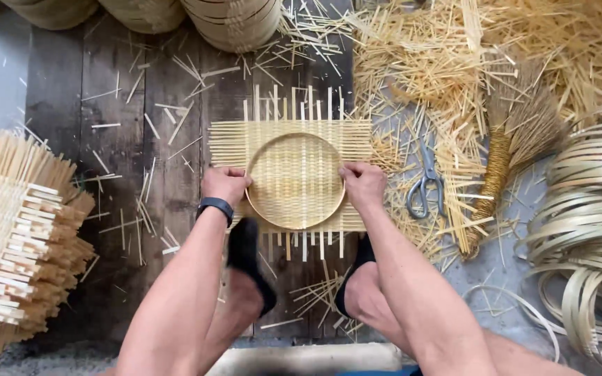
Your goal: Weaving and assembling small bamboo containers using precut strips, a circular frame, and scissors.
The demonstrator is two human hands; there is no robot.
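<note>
Left hand: the left hand [225, 184] is curled shut on the left rim of the round bamboo hoop [295, 137], knuckles up; a dark wristband [215, 206] sits just behind it.
Right hand: the right hand [361, 183] is clamped on the right rim of the same hoop, fingers folded over its edge.
Hoop: it lies flat on the woven bamboo mat [228, 143], about at the mat's middle, pressed down between both hands.
Mat: a square weave with loose strip ends sticking out on all four sides; it rests on the dark wooden floor planks [109, 104], near the middle of the planked area.
Feet: two feet in dark slippers [249, 257] press on the near edge of the mat, one under each forearm.
Scissors: a pair of grey scissors [425, 182] lies on the floor just right of the mat, among cut strips.
Broom: a straw hand broom [506, 150] lies right of the scissors, its head toward the far right.
Offcuts: a heap of bamboo offcuts [440, 56] covers the far right of the floor.
Left edge: a stack of woven mats [15, 230].
Right edge: coiled bamboo strips [590, 223].
Far edge: stacked baskets [235, 21].
</note>
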